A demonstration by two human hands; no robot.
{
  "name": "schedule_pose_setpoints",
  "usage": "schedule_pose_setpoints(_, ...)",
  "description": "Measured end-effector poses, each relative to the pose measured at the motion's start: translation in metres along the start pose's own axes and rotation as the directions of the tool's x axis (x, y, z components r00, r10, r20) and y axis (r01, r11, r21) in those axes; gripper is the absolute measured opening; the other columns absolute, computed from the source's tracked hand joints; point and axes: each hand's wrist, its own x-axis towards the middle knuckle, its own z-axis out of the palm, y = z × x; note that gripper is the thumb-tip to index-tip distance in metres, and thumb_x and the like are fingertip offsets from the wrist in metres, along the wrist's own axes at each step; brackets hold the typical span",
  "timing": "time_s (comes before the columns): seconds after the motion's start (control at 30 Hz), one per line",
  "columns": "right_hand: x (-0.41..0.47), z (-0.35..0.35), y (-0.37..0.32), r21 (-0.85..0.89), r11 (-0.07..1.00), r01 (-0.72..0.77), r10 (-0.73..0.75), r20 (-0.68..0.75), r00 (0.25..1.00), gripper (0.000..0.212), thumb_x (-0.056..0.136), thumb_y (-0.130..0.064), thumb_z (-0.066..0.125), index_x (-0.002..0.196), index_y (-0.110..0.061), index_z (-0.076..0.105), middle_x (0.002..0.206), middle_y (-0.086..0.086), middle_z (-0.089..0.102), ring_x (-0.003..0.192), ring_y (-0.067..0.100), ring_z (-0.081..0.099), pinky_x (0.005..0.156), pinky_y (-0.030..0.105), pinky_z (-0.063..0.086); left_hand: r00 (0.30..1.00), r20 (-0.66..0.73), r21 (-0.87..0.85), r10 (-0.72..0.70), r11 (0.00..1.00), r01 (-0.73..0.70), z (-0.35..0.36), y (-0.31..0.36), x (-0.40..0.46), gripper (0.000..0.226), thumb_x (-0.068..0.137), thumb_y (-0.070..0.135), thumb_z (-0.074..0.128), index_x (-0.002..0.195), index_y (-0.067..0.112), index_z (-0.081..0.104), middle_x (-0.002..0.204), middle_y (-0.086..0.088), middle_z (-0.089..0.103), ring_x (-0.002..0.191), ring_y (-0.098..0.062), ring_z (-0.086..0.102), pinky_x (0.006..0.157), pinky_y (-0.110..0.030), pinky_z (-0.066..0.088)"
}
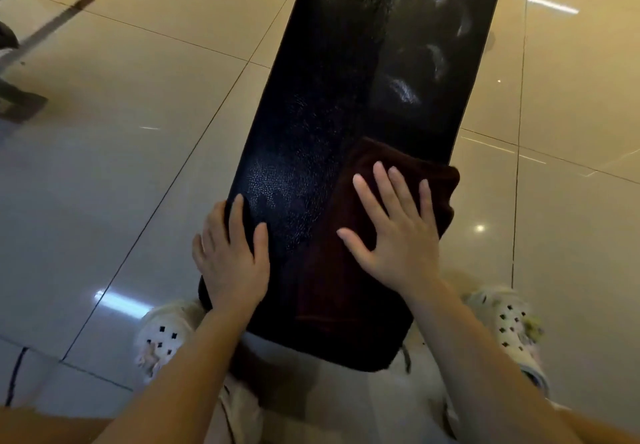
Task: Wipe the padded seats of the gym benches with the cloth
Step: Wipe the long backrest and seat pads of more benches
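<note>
While spread right-hand fingers [381,184] press the cloth [349,270], white clogs [512,326] flank the bench seat [346,97]

One padded seat [346,114]. One cloth [346,270] lies on it. Two hands: the left hand [232,263] and the right hand [398,235]. Two white shoes, the left shoe [162,336] and the right shoe [512,329].

A dark brown cloth [377,222] lies flat on the near right part of the black seat [349,97] (long, grainy, shiny).
</note>
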Motion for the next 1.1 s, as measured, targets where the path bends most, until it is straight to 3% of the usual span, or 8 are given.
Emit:
schedule_pose_setpoints(0.17,0.065,-0.01,0.026,-0.063,0.995,0.071,-0.069,0.044,0.997,0.074,0.093,-0.068,0.027,0.155,-0.028,0.024,0.163,0.004,0.019,0.15,0.023,0.015,0.121,0.051,0.003,0.999,-0.036,0.023,-0.015,1.0,0.016,0.009,-0.001,-0.002,0.056,0.097,0.043,0.029,0.148,0.02,0.031,0.152,-0.015,0.035,0.133,-0.033,0.035,0.111,-0.052,0.023)
schedule_pose_setpoints(0.3,0.07,-0.008,0.016,-0.064,0.994,0.089,-0.087,0.033,0.996,0.073,0.094,-0.062,0.031,0.155,-0.021,0.027,0.162,0.007,0.02,0.15,0.026,0.015,0.121,0.053,0.007,0.999,-0.029,-0.006,-0.034,0.999,0.033,0.009,0.0,-0.001,0.057,0.096,0.043,0.029,0.149,0.022,0.03,0.153,-0.014,0.033,0.133,-0.035,0.037,0.106,-0.054,0.03)
schedule_pose_setpoints(0.53,0.002,0.009,-0.073,0.095,0.983,0.157,-0.166,0.099,0.981,0.071,0.094,-0.056,0.042,0.155,-0.022,0.025,0.163,0.004,0.016,0.151,0.023,0.008,0.121,0.052,0.004,1.0,-0.004,-0.039,-0.022,0.999,0.022,0.006,-0.001,-0.001,0.055,0.098,0.043,0.023,0.149,0.022,0.03,0.154,-0.012,0.033,0.136,-0.033,0.038,0.105,-0.054,0.033)
schedule_pose_setpoints(0.63,-0.056,0.015,-0.088,0.119,0.975,0.189,-0.205,0.134,0.97,0.07,0.094,-0.055,0.045,0.154,-0.025,0.027,0.163,0.001,0.017,0.151,0.021,0.01,0.121,0.051,0.005,0.999,-0.023,-0.17,-0.044,0.985,0.04,0.002,0.0,0.002,0.056,0.099,0.042,0.021,0.147,0.019,0.037,0.15,-0.009,0.041,0.133,-0.03,0.042,0.104,-0.051,0.035)
schedule_pose_setpoints(0.73,-0.091,0.017,-0.085,0.094,0.971,0.219,-0.231,0.139,0.963,0.069,0.095,-0.059,0.042,0.154,-0.026,0.028,0.162,-0.001,0.017,0.15,0.02,0.016,0.121,0.048,0.004,0.991,-0.036,-0.361,-0.125,0.927,0.104,-0.006,0.002,0.005,0.057,0.099,0.043,0.023,0.144,0.013,0.041,0.14,-0.006,0.051,0.123,-0.02,0.048,0.099,-0.036,0.035)
schedule_pose_setpoints(0.87,-0.052,0.014,-0.071,0.071,0.994,0.085,-0.091,0.078,0.993,0.066,0.097,-0.061,0.033,0.152,-0.024,0.031,0.16,0.001,0.024,0.149,0.017,0.015,0.122,0.044,0.004,0.994,-0.044,-0.495,-0.101,0.867,0.066,-0.014,-0.005,0.004,0.048,0.101,0.038,0.027,0.137,0.012,0.046,0.125,0.011,0.045,0.112,0.007,0.037,0.093,-0.011,0.029)
schedule_pose_setpoints(0.97,0.006,0.011,-0.057,0.018,0.997,0.08,-0.081,0.058,0.995,0.065,0.097,-0.058,0.031,0.153,-0.024,0.03,0.16,0.002,0.026,0.149,0.019,0.019,0.121,0.047,0.006,0.971,-0.014,-0.541,-0.237,0.819,0.192,-0.02,-0.019,0.001,0.038,0.105,0.031,0.031,0.137,0.016,0.047,0.126,0.011,0.044,0.112,0.007,0.039,0.09,0.002,0.027)
schedule_pose_setpoints(1.1,0.086,0.01,-0.065,-0.022,1.0,0.012,-0.011,0.055,0.998,0.069,0.098,-0.06,0.023,0.155,-0.021,0.023,0.162,0.003,0.019,0.15,0.022,0.013,0.121,0.049,0.002,0.926,-0.031,-0.562,-0.375,0.773,0.294,-0.031,-0.042,-0.008,0.047,0.1,0.043,0.026,0.134,0.018,0.047,0.127,-0.002,0.055,0.117,-0.016,0.052,0.102,-0.04,0.044)
